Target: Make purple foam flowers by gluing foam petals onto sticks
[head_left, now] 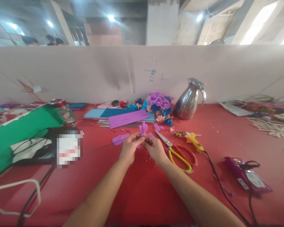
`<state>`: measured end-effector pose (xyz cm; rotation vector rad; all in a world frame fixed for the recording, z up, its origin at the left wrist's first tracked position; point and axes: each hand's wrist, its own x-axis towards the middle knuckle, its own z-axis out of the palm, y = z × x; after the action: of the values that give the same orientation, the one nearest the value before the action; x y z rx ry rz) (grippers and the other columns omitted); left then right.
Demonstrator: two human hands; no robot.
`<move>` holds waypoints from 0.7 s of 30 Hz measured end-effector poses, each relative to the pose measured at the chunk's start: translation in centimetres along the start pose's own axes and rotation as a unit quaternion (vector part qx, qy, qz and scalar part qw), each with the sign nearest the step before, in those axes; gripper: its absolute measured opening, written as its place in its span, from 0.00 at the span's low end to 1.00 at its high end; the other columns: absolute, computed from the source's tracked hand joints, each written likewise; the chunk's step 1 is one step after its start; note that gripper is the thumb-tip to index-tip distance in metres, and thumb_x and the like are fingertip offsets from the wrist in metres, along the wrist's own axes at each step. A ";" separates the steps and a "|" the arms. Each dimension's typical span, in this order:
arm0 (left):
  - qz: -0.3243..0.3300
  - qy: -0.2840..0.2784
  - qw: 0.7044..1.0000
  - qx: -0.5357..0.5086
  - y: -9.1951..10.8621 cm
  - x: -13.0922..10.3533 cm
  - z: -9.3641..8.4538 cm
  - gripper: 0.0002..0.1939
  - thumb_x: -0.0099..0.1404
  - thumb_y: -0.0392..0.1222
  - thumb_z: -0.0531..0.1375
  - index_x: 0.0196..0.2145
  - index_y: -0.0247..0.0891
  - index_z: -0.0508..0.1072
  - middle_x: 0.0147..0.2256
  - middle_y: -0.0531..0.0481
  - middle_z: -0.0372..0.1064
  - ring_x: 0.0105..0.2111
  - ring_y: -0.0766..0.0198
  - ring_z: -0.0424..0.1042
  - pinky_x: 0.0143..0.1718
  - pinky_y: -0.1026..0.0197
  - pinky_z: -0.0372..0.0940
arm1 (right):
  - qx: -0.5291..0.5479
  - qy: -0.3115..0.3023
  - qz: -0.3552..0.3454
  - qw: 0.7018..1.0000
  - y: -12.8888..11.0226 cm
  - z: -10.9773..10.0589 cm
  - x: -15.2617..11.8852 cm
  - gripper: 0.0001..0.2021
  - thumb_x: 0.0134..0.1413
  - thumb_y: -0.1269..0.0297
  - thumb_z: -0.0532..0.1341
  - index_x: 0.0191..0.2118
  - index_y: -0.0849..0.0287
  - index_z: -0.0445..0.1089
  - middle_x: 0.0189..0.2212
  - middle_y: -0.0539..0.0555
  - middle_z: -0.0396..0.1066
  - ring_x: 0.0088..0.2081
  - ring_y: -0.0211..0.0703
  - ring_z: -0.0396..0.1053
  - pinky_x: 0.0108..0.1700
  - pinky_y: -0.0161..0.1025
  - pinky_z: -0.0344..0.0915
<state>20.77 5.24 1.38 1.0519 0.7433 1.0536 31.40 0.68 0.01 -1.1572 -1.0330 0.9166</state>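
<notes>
Between my two hands stands a small purple paper flower (143,127), upright, pinched at its base. My left hand (130,147) closes its thumb and fingers on the flower's lower end. Fingertips of my right hand (155,149) meet there too, closed at the same base; the exact grip is partly hidden. Loose purple petals (120,139) lie left of my left hand, and another petal piece (158,127) lies beyond my right hand. Scissors (180,154) with yellow and red handles rest right of my right hand, beside a yellow glue gun (190,138).
Behind are purple paper sheets (129,119), a bunch of paper flowers (159,104) and a steel jug (188,100). A glass jar (63,112) stands left by a green panel (26,138). A purple power box (247,175) and black cord (217,179) lie right.
</notes>
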 end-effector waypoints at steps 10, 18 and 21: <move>0.070 0.045 0.992 0.092 0.4 0.0 -0.2 0.09 0.49 0.45 0.68 0.28 0.39 0.81 0.26 0.50 0.77 0.34 0.57 0.73 0.43 0.57 0.63 | -0.015 0.049 -0.008 0.999 -1.1 -0.2 -0.2 0.05 0.44 0.62 0.61 0.27 0.57 0.71 0.23 0.49 0.70 0.26 0.39 0.66 0.33 0.37 0.62; 0.116 0.048 0.972 0.200 -0.1 0.5 -1.2 0.07 0.53 0.45 0.65 0.29 0.42 0.81 0.26 0.50 0.75 0.36 0.55 0.71 0.40 0.59 0.62 | 0.039 0.082 -0.032 0.995 -4.3 -1.1 -0.7 0.11 0.48 0.55 0.62 0.31 0.58 0.69 0.25 0.50 0.71 0.28 0.39 0.67 0.32 0.35 0.60; 0.115 0.033 0.968 0.219 -0.6 0.8 -1.4 0.10 0.54 0.46 0.64 0.32 0.40 0.82 0.31 0.48 0.77 0.37 0.55 0.71 0.42 0.57 0.62 | 0.039 0.087 -0.022 0.995 -4.3 -1.0 -0.5 0.11 0.46 0.56 0.63 0.29 0.58 0.70 0.24 0.50 0.71 0.28 0.39 0.66 0.31 0.36 0.60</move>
<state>20.03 6.32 0.36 1.5148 0.9519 1.1533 32.43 -0.82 4.05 -1.1237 -0.8714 0.7994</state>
